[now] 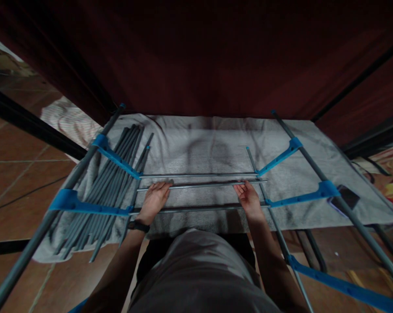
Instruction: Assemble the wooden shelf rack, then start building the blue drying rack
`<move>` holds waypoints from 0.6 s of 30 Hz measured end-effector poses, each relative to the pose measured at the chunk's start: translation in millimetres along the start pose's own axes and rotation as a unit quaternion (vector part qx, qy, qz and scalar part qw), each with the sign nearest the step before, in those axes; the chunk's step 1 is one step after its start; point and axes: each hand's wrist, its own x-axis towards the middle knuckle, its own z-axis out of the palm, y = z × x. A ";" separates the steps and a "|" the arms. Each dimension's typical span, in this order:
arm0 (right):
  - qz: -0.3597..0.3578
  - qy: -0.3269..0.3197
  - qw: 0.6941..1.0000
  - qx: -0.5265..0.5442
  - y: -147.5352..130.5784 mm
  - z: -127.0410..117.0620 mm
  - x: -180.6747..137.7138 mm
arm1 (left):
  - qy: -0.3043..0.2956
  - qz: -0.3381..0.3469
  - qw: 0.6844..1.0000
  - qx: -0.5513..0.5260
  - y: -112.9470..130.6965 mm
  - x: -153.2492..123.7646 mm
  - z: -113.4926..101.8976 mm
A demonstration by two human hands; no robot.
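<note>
A thin grey metal rod [201, 186] runs crosswise in front of me, between two fixed crossbars. My left hand [156, 196], with a dark band on its wrist, grips it near the left end, palm down. Toward the other end, the fingers of my right hand [247, 194] pinch the same rod from below. The far crossbar [196, 175] and the near crossbar [199, 209] span two slim side tubes. Blue plastic brackets [118, 163] join these tubes to thicker grey poles, with a matching blue bracket [279, 155] on the right. The rod's tips overlap the side tubes; whether they touch is unclear.
A bundle of loose grey tubes [109, 187] lies at the left on a pale blanket [212, 152]. A phone-like dark object [344, 200] rests beyond the right pole. Dark red fabric [209, 65] hangs behind. Another blue bracket [340, 280] extends at the lower right.
</note>
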 end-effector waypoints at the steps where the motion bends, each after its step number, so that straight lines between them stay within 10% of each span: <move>1: 0.000 -0.001 1.000 0.000 -0.2 0.3 -0.5 | -0.001 0.004 1.000 -0.003 0.1 -0.1 -0.1; 18: -0.001 -0.021 1.000 0.022 -2.0 1.5 -4.8 | -0.014 0.050 0.998 -0.023 10.5 2.8 3.7</move>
